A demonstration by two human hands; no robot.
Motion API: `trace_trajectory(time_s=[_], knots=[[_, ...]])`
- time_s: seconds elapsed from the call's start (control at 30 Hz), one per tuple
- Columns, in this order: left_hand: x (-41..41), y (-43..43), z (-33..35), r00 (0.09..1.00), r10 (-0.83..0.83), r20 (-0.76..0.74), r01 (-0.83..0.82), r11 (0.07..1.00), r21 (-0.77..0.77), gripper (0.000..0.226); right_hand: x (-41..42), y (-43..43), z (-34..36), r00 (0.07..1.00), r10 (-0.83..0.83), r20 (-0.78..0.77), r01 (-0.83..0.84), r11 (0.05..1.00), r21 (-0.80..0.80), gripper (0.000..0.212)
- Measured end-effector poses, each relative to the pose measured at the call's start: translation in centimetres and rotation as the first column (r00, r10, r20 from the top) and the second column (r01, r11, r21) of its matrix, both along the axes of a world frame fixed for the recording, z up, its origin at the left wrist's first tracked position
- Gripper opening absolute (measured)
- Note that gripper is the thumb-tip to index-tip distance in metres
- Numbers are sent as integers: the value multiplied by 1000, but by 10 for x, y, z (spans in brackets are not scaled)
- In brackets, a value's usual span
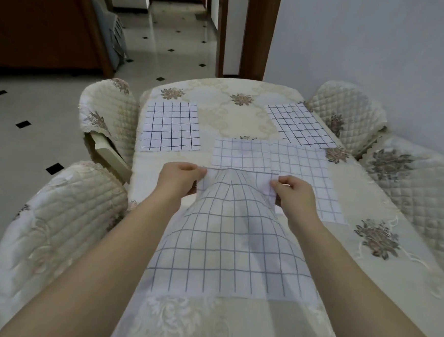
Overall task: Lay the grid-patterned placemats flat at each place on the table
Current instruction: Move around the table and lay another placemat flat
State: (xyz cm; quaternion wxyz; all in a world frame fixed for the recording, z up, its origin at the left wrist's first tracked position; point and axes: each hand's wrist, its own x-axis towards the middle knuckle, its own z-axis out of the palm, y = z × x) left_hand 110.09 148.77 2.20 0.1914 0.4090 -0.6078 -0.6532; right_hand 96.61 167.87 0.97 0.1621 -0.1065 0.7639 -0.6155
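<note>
The desk (pixel 233 116), under a cream floral cloth, fills the middle of the frame and runs away from us. Quilted chairs (pixel 61 209) are tucked along its left and right sides.

Largest on it is the held placemat (pixel 231 235), which spreads from lower centre up to the middle. Its far edge is raised off the desk and pulled taut, while the near part fans out toward us over the cloth. We judge that this stretch keeps the fabric from folding, so it can be lowered flat at the nearest place.

Just beyond it, two more placemats (pixel 243 155) lie side by side at centre, the right one reaching toward lower right. Whether they overlap we cannot tell, and they look like ones not yet set out. The upper-left placemat (pixel 171 127) and the upper-right placemat (pixel 299 128) already lie flat, each before a chair.

Our left hand (pixel 180 178) pinches the left corner of the raised edge, fingers (pixel 199 170) clamped on the cloth. Our right hand (pixel 294 194) pinches the right corner likewise.
</note>
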Motion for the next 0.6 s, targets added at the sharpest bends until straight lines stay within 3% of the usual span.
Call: trace_trajectory(time_s=[0.2,0.6], knots=[[2,44,13,996,-27,-87,27,1000,-2,6,47,-7,11,998,4,-56,-7,998,-54,9],[18,91,24,975,-63,-213,68,998,19,8,96,4,25,989,29,-144,-48,990,-130,15]])
